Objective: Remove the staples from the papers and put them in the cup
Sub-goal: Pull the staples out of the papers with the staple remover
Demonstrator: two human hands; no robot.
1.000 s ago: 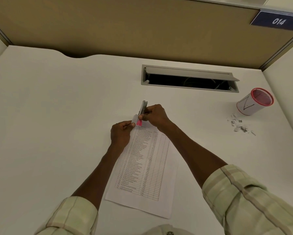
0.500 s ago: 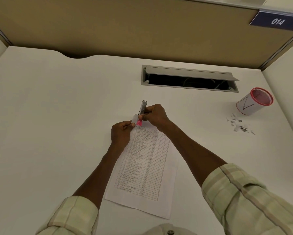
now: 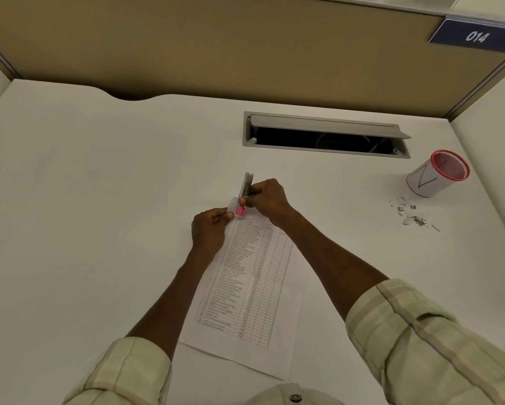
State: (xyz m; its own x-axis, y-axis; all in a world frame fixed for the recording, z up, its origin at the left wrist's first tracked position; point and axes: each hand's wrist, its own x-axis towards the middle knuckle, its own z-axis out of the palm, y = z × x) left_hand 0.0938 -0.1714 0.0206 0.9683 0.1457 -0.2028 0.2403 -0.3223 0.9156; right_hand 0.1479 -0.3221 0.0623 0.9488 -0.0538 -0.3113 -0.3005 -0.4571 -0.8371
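Step in hand: prying a staple at the top-left corner of the papers (image 3: 254,276), which lie flat on the desk (image 3: 99,200). Left hand (image 3: 209,229) pinches the lifted paper corner; right hand (image 3: 267,198) has its grip closed round a stapler-type tool (image 3: 245,190), pink end down at the corner. The staple itself is too small to see. Cup (image 3: 436,176) stands well apart at far right, loose staples and scraps (image 3: 411,211) on the desk just beside it. Next, likely: pull the staple free, carry it to the cup.
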